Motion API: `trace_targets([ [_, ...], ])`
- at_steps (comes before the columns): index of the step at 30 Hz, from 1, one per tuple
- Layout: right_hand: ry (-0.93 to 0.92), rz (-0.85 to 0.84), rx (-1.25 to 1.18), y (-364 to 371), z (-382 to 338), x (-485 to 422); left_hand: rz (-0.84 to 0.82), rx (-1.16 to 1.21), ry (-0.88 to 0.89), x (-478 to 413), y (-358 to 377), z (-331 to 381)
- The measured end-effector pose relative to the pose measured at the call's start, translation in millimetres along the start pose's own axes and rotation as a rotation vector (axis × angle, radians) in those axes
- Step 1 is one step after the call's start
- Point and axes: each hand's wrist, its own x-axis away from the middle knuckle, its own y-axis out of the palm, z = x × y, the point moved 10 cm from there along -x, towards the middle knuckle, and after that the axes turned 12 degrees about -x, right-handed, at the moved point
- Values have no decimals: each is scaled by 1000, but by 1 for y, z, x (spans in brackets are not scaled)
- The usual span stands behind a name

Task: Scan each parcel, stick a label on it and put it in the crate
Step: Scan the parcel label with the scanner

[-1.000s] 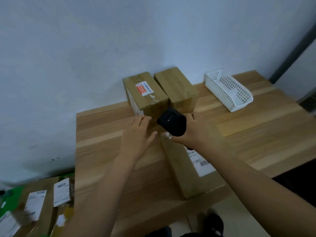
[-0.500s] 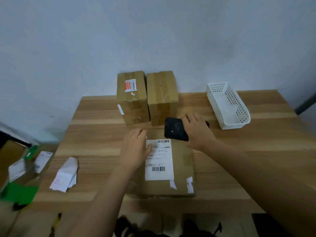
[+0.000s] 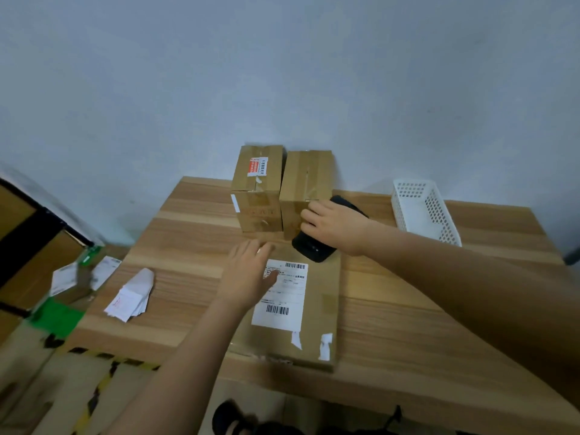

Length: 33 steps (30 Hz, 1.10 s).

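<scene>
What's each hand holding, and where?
Right hand grips the black handheld scanner around its middle. Left hand holds nothing, resting flat on the brown cardboard parcel.

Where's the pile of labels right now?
In the head view, the pile of labels lies on the table, near its left edge, left of the flat parcel under the left hand.

Left hand (image 3: 248,274) flat; right hand (image 3: 337,229) curled, gripping

The parcel (image 3: 324,277) lies flat at the table's (image 3: 408,309) front edge, with the left hand (image 3: 248,274) on its far left corner. Right behind it, two boxes (image 3: 259,189) stand side by side against the wall. The scanner (image 3: 310,251) sits between the parcel and the right box (image 3: 306,180), under the right hand (image 3: 335,224). The labels (image 3: 131,295) lie left of the parcel, and the basket (image 3: 399,208) is far right, at the back.
</scene>
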Motion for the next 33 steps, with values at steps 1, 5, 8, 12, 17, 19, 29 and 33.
trace_targets([
  [1,-14,1,12,-2,0,-3,5,-2,-2,1,-1,0],
  [5,-62,-24,26,-5,-4,-9,11,-8,3,4,-1,0],
  [8,-83,-10,72,-5,-6,-11,6,3,-9,4,1,0],
  [12,-81,-16,39,-5,-3,-11,23,8,-8,4,1,-1],
  [17,-16,38,-54,-4,7,-13,43,6,-24,4,-1,-6],
  [19,74,57,-150,-1,14,-16,52,1,-43,5,-4,-13],
  [29,532,223,-927,10,-8,-62,112,-19,-220,31,-23,-116],
  [33,583,283,-1113,8,-39,-113,69,-37,-292,52,-14,-176],
])
